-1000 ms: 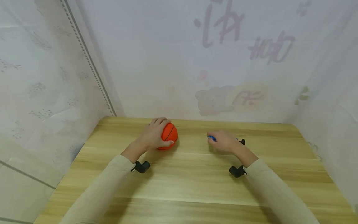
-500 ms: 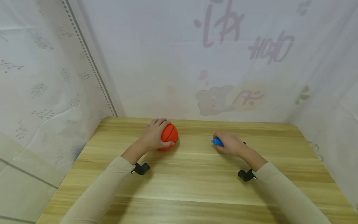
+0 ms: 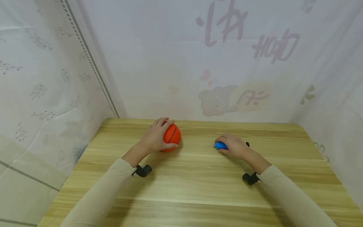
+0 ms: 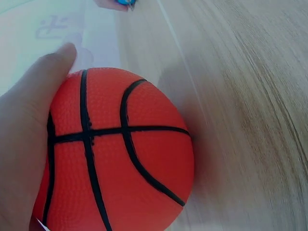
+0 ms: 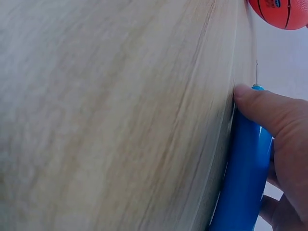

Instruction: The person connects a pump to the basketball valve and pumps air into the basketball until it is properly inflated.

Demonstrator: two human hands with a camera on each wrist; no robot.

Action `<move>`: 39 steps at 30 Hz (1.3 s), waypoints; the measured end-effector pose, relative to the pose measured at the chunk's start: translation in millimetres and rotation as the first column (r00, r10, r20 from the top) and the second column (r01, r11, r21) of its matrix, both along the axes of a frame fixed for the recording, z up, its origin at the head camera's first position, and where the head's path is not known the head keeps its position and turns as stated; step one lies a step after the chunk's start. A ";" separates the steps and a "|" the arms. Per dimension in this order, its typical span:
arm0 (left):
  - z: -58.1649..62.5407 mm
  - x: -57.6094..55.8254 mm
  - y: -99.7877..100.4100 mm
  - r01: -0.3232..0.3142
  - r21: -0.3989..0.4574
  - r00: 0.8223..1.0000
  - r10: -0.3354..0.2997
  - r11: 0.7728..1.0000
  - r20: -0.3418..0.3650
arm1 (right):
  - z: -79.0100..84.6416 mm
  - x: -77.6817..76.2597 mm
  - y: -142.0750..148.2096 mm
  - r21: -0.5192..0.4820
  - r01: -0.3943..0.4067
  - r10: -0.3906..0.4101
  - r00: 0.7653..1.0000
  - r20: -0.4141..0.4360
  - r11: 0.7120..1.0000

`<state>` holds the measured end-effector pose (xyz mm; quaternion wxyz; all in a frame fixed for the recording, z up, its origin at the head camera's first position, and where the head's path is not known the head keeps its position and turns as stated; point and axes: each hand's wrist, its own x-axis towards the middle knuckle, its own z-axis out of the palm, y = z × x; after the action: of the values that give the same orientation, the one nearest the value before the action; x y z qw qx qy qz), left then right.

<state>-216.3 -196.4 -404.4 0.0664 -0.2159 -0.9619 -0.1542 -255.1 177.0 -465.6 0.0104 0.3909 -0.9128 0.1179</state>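
My left hand (image 3: 155, 137) grips the left side of a small orange-red basketball (image 3: 173, 137) with black seams, which sits on the wooden table. The left wrist view shows the thumb (image 4: 53, 67) along the ball's side; the other fingers are out of sight there. To the right, my right hand (image 3: 233, 147) holds a blue ball pump (image 3: 221, 145) lying low over the table. Its thin needle (image 5: 257, 72) points left toward the ball, with a gap between them. In the right wrist view the thumb (image 5: 260, 106) lies across the pump's needle end, and fingers curl behind the barrel (image 5: 243, 168).
The wooden table (image 3: 181, 186) runs back to a pale printed curtain (image 3: 158, 63), which also hangs at both sides. Black wrist camera mounts (image 3: 143, 171) stick out below each wrist.
My right hand has shifted right and slightly nearer with the pump, whose blue body shows more now. The left hand and the basketball have stayed nearly in place.
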 end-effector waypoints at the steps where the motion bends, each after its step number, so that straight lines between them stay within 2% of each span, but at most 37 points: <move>1: -0.1 0.3 -0.7 0.004 0.000 1.000 -0.004 1.000 -0.005 | 0.1 0.4 0.2 -0.003 0.000 0.000 1.000 0.002 1.000; 14: 3.0 8.0 -11.5 0.003 0.010 1.000 -0.003 1.000 -0.013 | -0.3 3.2 2.4 -0.006 0.019 -0.019 0.999 0.038 1.000; 32: 3.6 7.8 -12.7 0.001 0.010 1.000 -0.001 1.000 -0.014 | 0.9 5.1 0.8 0.022 0.034 -0.035 0.998 0.060 0.999; 35: 5.7 9.1 -14.7 0.007 0.023 1.000 -0.006 1.000 -0.020 | 3.8 5.5 3.1 0.003 0.042 -0.042 0.993 0.106 0.999; 39: 12.2 12.9 -24.7 0.007 0.083 1.000 -0.005 0.996 -0.019 | 14.1 4.5 14.3 -0.046 0.068 -0.058 0.981 0.187 0.997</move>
<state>-203.4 -221.1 -392.1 0.0839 -0.2174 -0.9532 -0.1925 -250.6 191.3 -451.5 -0.0608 0.3488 -0.9183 0.1771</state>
